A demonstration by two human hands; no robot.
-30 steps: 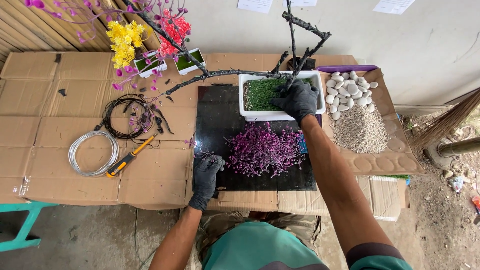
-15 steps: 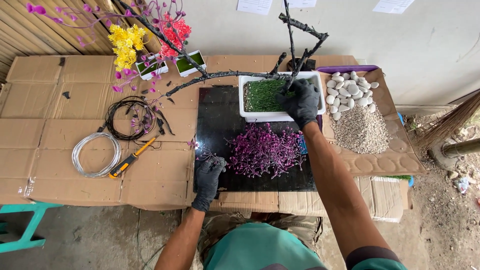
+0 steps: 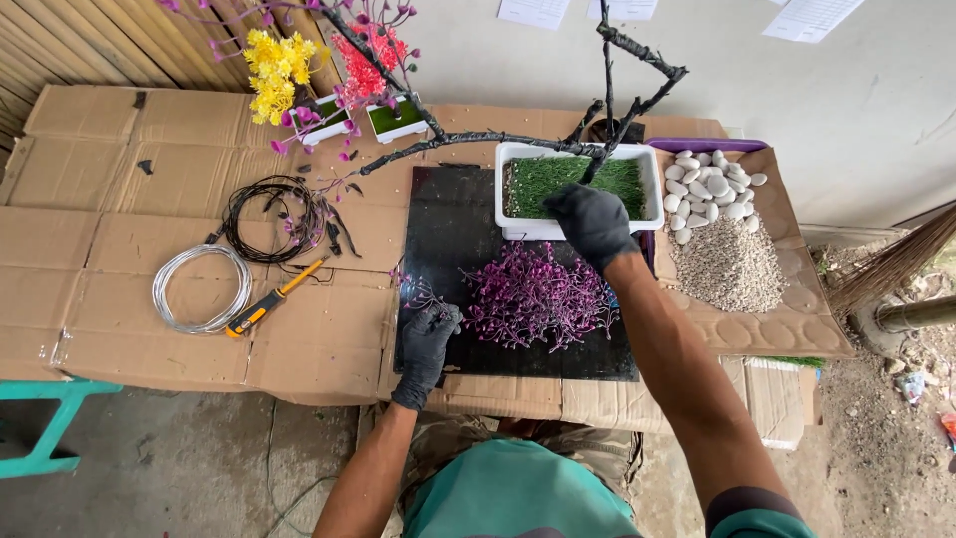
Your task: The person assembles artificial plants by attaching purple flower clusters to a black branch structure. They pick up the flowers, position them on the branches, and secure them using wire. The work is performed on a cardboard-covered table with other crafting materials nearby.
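On the cardboard-covered tabletop: we are working from the left edge across, both hands gloved in black.

Far left: we are seeing one coil of silver wire, one coil of black wire above it, and one yellow-handled cutter lying just beside them.

Back left: two small white pots are standing with yellow, red and pink blossom sprays.

Left hand: it is curling loosely at the left edge of the pile, fingers closing on a few purple sprigs; we cannot tell how firm the pinch is.

Centre: one heap of purple flower sprigs is lying on the black mat.

Handling of sprigs: we are judging them light, springy and apt to tangle, so we are taking them by the stem ends, a few at a time.

Right hand: it is resting closed over the front rim of the white rectangular planter, steadying it.

Planter: it is sitting at the back of the mat, holding green turf and one dark bare-branched tree.

Handling of tree: we are judging it stiff but top-heavy, best held at the trunk base or by the planter.

Right: one cluster of white pebbles and one mound of fine gravel are lying well apart from the sprigs.
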